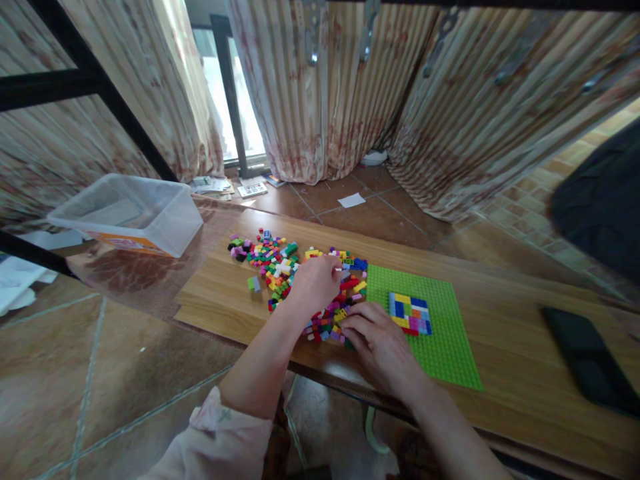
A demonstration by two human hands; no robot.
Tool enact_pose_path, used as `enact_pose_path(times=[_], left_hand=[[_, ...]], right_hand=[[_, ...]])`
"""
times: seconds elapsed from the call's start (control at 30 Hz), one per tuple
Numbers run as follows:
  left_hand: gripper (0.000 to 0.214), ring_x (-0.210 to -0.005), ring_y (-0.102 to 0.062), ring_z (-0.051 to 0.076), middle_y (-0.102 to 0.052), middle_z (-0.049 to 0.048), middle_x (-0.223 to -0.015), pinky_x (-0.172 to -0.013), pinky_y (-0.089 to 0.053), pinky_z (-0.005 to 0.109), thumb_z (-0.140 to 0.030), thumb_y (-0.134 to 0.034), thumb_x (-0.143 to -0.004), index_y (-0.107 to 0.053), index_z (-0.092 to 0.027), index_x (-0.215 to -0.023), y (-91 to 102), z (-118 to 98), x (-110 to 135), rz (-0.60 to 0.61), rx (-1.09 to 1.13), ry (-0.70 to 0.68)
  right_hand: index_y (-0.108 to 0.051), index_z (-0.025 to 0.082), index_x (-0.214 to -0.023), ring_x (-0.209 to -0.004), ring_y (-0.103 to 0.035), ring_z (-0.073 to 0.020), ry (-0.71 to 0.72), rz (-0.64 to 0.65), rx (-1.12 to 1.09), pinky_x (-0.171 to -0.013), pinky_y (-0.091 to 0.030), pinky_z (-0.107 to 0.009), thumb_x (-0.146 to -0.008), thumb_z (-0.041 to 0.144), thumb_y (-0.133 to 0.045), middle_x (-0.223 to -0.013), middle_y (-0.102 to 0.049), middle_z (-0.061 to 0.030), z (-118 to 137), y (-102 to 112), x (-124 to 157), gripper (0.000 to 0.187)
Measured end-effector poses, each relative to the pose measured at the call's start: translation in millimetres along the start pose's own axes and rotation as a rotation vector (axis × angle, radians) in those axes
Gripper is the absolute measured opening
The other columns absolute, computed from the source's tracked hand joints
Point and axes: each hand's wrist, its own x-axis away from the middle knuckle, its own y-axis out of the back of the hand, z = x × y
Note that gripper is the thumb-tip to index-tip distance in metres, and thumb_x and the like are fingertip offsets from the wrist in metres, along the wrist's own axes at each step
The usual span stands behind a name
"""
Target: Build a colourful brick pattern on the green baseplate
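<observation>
A heap of small coloured bricks [280,263] lies on the wooden table [500,313]. My left hand [314,283] rests over the heap with fingers curled, pinching at a small white brick near its fingertips. My right hand [377,340] lies on the table at the heap's near edge, fingers bent down onto the bricks beside the green baseplate [440,347]. A small square patch of blue, yellow, red and purple bricks [410,313] is built on the baseplate.
A clear plastic bin [130,213] stands at the table's left end. A black phone-like slab [587,360] lies at the right. Striped curtains hang behind, and papers lie on the tiled floor [75,373]. A dark object [600,200] sits at the far right.
</observation>
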Motion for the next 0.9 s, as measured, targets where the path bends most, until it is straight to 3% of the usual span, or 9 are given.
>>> enact_pose_path(times=[0.17,0.43,0.67,0.9], left_hand=[[0.025,-0.084,-0.067,0.021,-0.073,0.0067,-0.087,-0.075,-0.049,0.028,-0.022,-0.046,-0.085,-0.069,-0.020,-0.095,-0.7,1,0,0.004,-0.012,0.010],[0.026,-0.089,-0.067,0.021,-0.073,0.0067,-0.094,-0.079,-0.049,0.029,-0.022,-0.046,-0.085,-0.069,-0.020,-0.098,-0.6,-2,0,0.025,0.004,0.004],[0.025,-0.090,-0.066,0.019,-0.073,0.0054,-0.093,-0.080,-0.048,0.027,-0.020,-0.046,-0.085,-0.069,-0.020,-0.093,-0.6,-1,1,0.010,0.021,-0.008],[0.026,-0.093,-0.066,0.020,-0.072,0.0059,-0.098,-0.083,-0.048,0.029,-0.021,-0.047,-0.085,-0.068,-0.020,-0.100,-0.4,-1,1,0.020,0.021,0.009]], right_hand=[[-0.065,0.021,-0.090,-0.101,-0.052,-0.0211,-0.014,-0.009,-0.007,-0.085,-0.047,-0.037,-0.087,0.017,-0.055,-0.099,-0.061,-0.0066,-3,6,3,0.011],[-0.066,0.021,-0.099,-0.099,-0.052,-0.0240,-0.036,0.051,0.062,-0.084,-0.048,-0.040,-0.082,0.024,-0.062,-0.104,-0.058,-0.0092,10,-2,-1,0.017],[-0.069,0.020,-0.095,-0.102,-0.049,-0.0248,-0.050,0.073,0.124,-0.089,-0.046,-0.041,-0.080,0.020,-0.064,-0.106,-0.056,-0.0098,15,-5,-7,0.016],[-0.067,0.020,-0.098,-0.103,-0.048,-0.0254,-0.032,-0.006,0.072,-0.089,-0.046,-0.043,-0.078,0.011,-0.061,-0.109,-0.056,-0.0099,11,-8,-4,0.023]])
